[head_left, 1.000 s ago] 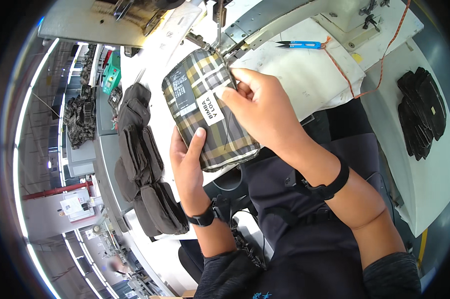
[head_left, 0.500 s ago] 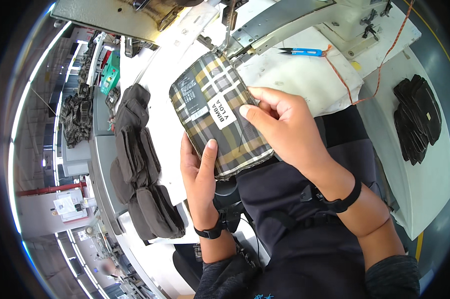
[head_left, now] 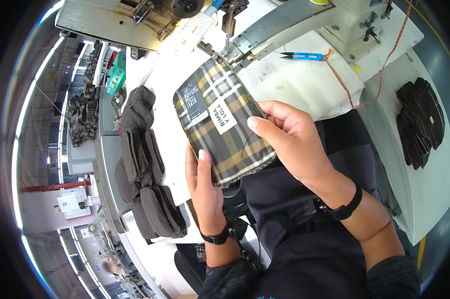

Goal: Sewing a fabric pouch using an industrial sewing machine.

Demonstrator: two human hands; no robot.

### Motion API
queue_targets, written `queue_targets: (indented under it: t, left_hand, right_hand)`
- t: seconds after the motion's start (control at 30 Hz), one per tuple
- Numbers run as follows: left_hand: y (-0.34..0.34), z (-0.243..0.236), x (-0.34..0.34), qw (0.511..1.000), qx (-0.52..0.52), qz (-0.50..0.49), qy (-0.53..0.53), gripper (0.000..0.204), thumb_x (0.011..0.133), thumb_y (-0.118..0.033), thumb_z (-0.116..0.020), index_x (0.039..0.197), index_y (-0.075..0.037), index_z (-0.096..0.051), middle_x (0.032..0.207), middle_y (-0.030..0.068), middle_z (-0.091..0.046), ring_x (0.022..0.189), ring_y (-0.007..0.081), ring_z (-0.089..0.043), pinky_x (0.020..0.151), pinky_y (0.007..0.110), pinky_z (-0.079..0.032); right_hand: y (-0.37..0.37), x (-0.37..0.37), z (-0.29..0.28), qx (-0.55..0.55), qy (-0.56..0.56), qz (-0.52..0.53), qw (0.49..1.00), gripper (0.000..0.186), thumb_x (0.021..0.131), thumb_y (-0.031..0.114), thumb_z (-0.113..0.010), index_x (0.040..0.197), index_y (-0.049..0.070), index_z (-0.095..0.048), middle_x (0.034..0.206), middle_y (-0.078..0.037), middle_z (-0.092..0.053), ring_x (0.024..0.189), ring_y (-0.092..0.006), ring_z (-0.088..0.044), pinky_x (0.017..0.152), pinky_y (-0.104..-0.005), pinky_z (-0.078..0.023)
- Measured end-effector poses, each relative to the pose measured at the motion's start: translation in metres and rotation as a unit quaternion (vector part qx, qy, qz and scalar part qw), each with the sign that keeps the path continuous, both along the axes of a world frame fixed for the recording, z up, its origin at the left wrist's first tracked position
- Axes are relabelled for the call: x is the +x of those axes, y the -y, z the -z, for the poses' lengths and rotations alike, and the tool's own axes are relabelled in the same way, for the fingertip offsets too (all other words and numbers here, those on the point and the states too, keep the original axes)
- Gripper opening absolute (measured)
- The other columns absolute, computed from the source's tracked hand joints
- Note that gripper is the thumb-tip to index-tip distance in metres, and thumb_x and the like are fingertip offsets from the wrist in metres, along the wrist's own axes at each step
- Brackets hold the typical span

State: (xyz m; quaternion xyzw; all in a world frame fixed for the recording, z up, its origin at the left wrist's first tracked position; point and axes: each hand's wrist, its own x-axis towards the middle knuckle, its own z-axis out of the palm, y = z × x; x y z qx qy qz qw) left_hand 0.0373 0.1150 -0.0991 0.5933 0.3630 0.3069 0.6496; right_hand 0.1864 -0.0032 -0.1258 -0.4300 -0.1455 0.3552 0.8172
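Observation:
A rounded plaid fabric pouch (head_left: 230, 149) in grey, mustard and white, with raw edges, is held between my hands at the sewing machine's end. A white label (head_left: 222, 115) and a dark printed tag lie on its face. My left hand (head_left: 206, 194) grips the lower left edge, thumb near that edge and fingers mostly hidden behind. My right hand (head_left: 299, 144) pinches the right edge, its thumb on top just right of the white label. The pouch's far corner lies close to the machine's needle area (head_left: 224, 56); I cannot tell if they touch.
Blue thread snips (head_left: 304, 56) on an orange cord lie on the white work surface. Dark padded pouches (head_left: 142, 164) are heaped at the left. Dark flat pieces (head_left: 420, 122) form a stack on the right-hand surface. The sewing machine arm (head_left: 284, 30) spans the far side.
The pouch has shifted slightly right and toward me, and the view has moved a little. My left thumb has slid toward the pouch's left edge; my right thumb has moved slightly toward me.

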Motion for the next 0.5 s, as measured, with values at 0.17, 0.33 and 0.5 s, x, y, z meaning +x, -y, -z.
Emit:
queue_targets:
  t: [0.17, 0.33, 0.5]
  left_hand:
    - [0.018, 0.002, -0.013, 0.996, 0.045, 0.004, 0.079, 0.066, 0.11, -0.017, -0.056, 0.165, 0.006, -0.03, 0.167, 0.02, -0.041, 0.152, 0.0271, -0.043, 0.125, 0.041, -0.035]
    - [0.016, 0.015, -0.009, 0.994, 0.091, -0.032, 0.058, 0.06, 0.111, -0.015, -0.054, 0.164, 0.005, -0.034, 0.159, 0.019, -0.051, 0.144, 0.026, -0.053, 0.12, 0.042, -0.043]
    - [0.01, 0.011, 0.003, 0.993, 0.069, -0.048, 0.078, 0.063, 0.108, -0.01, -0.059, 0.163, 0.007, -0.033, 0.16, 0.0197, -0.05, 0.146, 0.0252, -0.051, 0.123, 0.04, -0.037]
  right_hand:
    - [-0.001, -0.003, -0.01, 0.014, -0.032, 0.013, 0.999, 0.012, 0.105, 0.009, -0.068, 0.109, -0.002, -0.069, 0.075, 0.01, -0.057, 0.064, 0.0036, -0.041, 0.054, -0.0202, -0.03]
    - [-0.003, 0.007, -0.004, -0.009, -0.026, 0.002, 1.0, 0.015, 0.103, 0.007, -0.067, 0.115, -0.003, -0.069, 0.088, 0.005, -0.066, 0.076, 0.0017, -0.052, 0.069, -0.0194, -0.04]
    - [-0.011, 0.02, -0.004, -0.014, -0.021, -0.033, 0.999, 0.019, 0.102, 0.006, -0.067, 0.119, -0.003, -0.068, 0.095, 0.001, -0.073, 0.085, 0.0001, -0.06, 0.08, -0.0195, -0.046]
